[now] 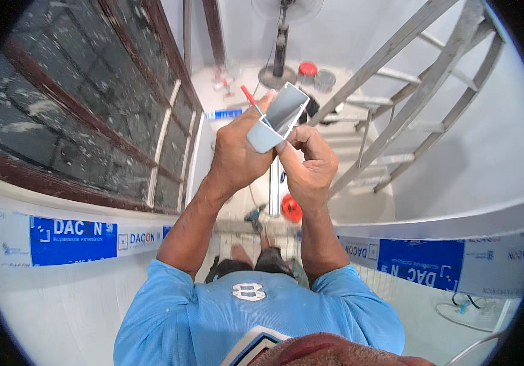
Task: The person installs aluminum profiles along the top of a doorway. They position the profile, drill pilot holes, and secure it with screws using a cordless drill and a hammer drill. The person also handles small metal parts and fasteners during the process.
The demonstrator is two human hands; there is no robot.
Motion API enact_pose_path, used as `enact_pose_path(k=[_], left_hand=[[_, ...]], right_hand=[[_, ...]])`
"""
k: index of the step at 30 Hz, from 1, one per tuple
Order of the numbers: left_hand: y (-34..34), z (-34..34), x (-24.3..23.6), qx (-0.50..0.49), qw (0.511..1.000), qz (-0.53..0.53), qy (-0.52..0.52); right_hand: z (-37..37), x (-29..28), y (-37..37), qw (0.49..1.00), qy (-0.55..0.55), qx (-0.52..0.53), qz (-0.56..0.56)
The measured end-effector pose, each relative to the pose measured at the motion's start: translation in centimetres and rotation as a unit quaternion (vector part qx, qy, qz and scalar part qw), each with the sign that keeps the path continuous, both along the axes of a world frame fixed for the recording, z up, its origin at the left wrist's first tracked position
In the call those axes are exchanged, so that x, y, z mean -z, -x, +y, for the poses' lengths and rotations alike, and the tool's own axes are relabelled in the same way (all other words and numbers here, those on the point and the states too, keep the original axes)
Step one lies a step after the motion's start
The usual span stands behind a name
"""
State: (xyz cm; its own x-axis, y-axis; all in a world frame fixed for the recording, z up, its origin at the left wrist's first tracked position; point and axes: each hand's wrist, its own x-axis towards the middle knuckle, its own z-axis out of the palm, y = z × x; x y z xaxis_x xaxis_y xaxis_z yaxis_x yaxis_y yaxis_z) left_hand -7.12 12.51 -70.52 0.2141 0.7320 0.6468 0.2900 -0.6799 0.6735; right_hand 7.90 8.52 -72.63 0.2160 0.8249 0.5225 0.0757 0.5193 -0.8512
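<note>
A short, pale grey hollow rectangular profile [265, 139] is held up in front of my chest, its cut end facing up and showing the inside. My left hand [235, 146] is wrapped round its left side. Along the fingers of that hand lies a thin tool with a red handle, probably a screwdriver [248, 95]; its shaft slants down to the profile's rim. My right hand [310, 163] pinches the near right edge of the profile between thumb and bent fingers. Whether anything small sits in that pinch is hidden.
A metal stepladder [405, 91] stands at the right, and a pedestal fan [280, 52] at the back. Near the fan are a red-lidded jar [307, 70] and a clear container [324, 80]. Below my hands are a drill [254, 218] and a round orange-red object [291, 208]. A dark-paned window [60, 104] fills the left.
</note>
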Motion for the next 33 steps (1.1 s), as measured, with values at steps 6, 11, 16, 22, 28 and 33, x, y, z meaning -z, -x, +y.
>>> enact_pose_path(k=[6,11,16,22,28,33], left_hand=[[-3.1,-0.6,-14.8,-0.003,0.996,0.087,-0.017],[-4.8,-1.7,-28.6,0.059,0.975,0.13,-0.17],[-5.3,-4.2,-39.6,0.078,0.957,0.172,-0.221],[-4.5,-7.5,-47.7,0.025,0.931,0.234,-0.279],[-4.9,-8.5,-45.9,-0.318,0.693,0.115,-0.636],[0.0,-3.6,-49.5,-0.426,0.485,0.107,-0.756]], right_hand=[[0.7,-10.2,-3.4,0.989,-0.139,0.014,0.052],[-0.3,-24.1,-4.8,0.95,-0.278,-0.037,0.138],[-3.1,-34.8,-6.7,0.928,-0.373,0.009,0.018],[-4.6,-43.3,-7.0,0.891,-0.447,0.06,-0.058],[-6.6,-49.6,-7.7,0.829,-0.554,0.069,0.037],[-8.8,-52.4,-7.7,0.779,-0.616,-0.023,0.115]])
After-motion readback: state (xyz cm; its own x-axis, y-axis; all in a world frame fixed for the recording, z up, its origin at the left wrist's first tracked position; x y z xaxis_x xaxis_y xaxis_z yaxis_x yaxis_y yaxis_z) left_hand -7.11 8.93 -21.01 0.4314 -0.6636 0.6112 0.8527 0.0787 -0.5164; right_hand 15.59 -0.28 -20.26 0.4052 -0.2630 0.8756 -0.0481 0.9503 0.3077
